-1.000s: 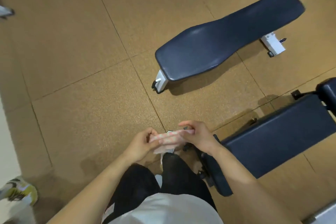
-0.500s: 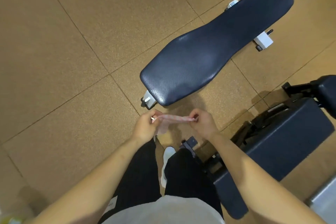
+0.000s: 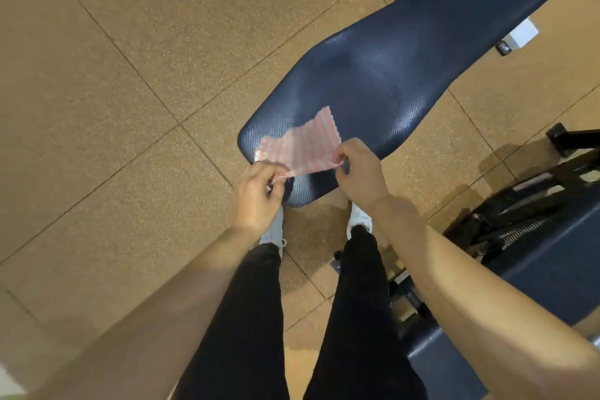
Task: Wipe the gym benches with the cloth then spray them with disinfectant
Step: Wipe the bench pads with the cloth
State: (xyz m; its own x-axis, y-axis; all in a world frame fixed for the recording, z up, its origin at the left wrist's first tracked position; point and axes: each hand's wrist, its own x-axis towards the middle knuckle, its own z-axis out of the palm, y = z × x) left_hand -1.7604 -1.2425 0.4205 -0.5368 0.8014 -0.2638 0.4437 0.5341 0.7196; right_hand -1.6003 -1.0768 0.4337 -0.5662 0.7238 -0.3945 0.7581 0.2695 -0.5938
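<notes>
A dark blue padded bench (image 3: 406, 58) runs from the centre to the upper right. A pink-and-white striped cloth (image 3: 303, 146) is spread out over its near, wide end. My left hand (image 3: 258, 195) pinches the cloth's near left corner. My right hand (image 3: 357, 169) pinches its near right corner. Both hands are at the bench's near edge, with the cloth stretched between them. No spray bottle is visible.
A second dark blue bench (image 3: 535, 276) with a black frame stands close at the right, beside my right arm. My legs and white shoes (image 3: 358, 221) stand just before the first bench. Brown tiled floor (image 3: 113, 91) extends to the left.
I have stepped up to the bench. The cloth, bunched between my hands a second ago, then pulled taut, is now unfolded and spread over the bench's near end.
</notes>
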